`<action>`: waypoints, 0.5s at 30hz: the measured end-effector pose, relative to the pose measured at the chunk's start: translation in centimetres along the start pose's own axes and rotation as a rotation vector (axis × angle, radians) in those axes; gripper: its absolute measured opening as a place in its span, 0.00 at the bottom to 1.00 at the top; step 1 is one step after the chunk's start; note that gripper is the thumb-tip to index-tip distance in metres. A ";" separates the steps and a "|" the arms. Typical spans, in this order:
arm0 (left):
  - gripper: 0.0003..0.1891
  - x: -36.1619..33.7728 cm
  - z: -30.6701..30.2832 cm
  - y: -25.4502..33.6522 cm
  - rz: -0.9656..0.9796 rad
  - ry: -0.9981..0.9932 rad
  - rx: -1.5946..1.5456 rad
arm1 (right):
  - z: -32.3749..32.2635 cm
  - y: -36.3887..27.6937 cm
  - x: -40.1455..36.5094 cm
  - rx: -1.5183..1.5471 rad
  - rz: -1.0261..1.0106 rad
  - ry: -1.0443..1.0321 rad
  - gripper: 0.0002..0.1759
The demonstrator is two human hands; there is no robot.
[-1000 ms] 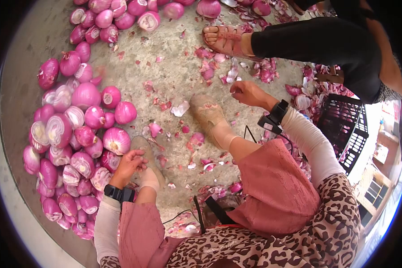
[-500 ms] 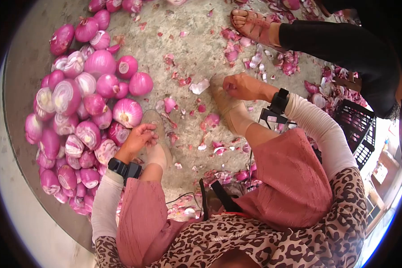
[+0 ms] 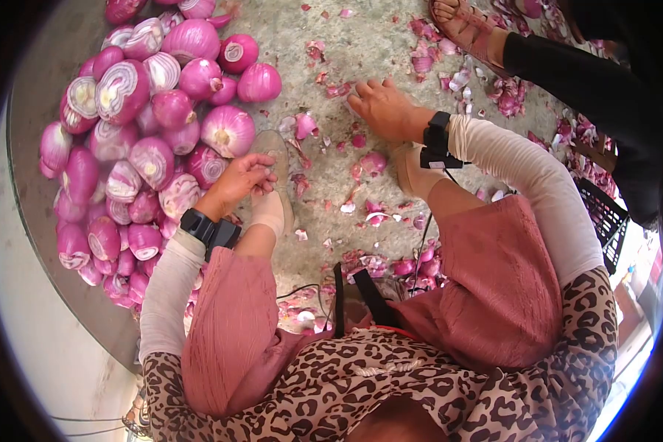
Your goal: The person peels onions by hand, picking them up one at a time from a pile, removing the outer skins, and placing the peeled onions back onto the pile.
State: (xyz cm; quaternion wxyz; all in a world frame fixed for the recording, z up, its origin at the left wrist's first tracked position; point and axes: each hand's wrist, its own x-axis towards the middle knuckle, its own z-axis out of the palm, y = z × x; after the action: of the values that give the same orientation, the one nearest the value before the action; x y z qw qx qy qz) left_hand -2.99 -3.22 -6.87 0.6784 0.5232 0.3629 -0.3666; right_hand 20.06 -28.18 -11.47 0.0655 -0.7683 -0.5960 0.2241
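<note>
On the concrete floor (image 3: 324, 51), seen from the head camera, open room runs as a bare grey strip up the middle, bounded on the left by a heap of peeled red onions (image 3: 136, 118) and on the right by a drift of onion skins (image 3: 508, 96) near another person's sandalled foot (image 3: 460, 22) and black trouser leg (image 3: 574, 74). A black crate (image 3: 604, 214) stands at the right edge, well apart from both hands. The left hand (image 3: 236, 180) reaches forward over the knee, wrist bent, just beside the heap and touching the toe of the beige left shoe (image 3: 272, 147); its fingers (image 3: 261, 168) are curled inward, and I cannot tell whether they pinch anything. The nearest onion (image 3: 228, 129) lies just above that hand, cut face pale and ringed. The right hand (image 3: 383, 109) stretches out from a cream sleeve (image 3: 523, 177), palm down and low over the floor, fingers (image 3: 362, 92) apart and extended among loose scraps of skin (image 3: 372, 162). Black bands with small boxes sit on the left wrist (image 3: 206, 230) and right wrist (image 3: 436, 141). The onions are glossy, round, purple-pink with white layers; the skins are thin, curled and papery; the floor is rough and speckled; the trousers (image 3: 486, 295) are crinkled pink cloth.
</note>
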 end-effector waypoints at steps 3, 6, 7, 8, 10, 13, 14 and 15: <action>0.17 0.1 -0.2 -0.3 0.009 -0.018 -0.014 | -0.2 -1.2 -0.3 -0.062 -0.076 -0.154 0.13; 0.17 0.1 -0.2 -0.4 -0.001 -0.008 -0.032 | -1.9 -2.7 0.6 0.203 -0.138 -0.454 0.10; 0.17 0.0 -0.2 -0.3 -0.002 -0.007 -0.033 | -2.0 -3.2 1.0 0.211 -0.184 -0.388 0.14; 0.17 0.0 -0.2 -0.3 -0.002 -0.008 -0.030 | -2.1 -3.5 1.4 0.219 -0.229 -0.322 0.17; 0.17 -0.1 -0.1 -0.2 -0.002 -0.008 -0.026 | -1.0 -4.0 2.7 0.263 -0.225 -0.221 0.21; 0.17 -0.3 0.0 0.0 0.007 -0.003 -0.023 | 0.6 -4.0 5.0 0.360 -0.196 -0.159 0.30; 0.17 -0.3 0.0 0.0 0.001 0.001 -0.032 | 1.0 -4.0 5.4 0.412 -0.174 -0.202 0.33; 0.17 -0.3 0.1 0.1 -0.005 0.005 -0.042 | 0.5 -4.1 5.5 0.412 -0.174 -0.203 0.33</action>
State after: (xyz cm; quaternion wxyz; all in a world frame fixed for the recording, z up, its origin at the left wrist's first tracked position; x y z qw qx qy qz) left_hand -3.08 -3.28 -6.55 0.6872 0.5089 0.3738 -0.3594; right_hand 17.25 -21.91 -11.87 0.1796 -0.6580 -0.6054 0.4102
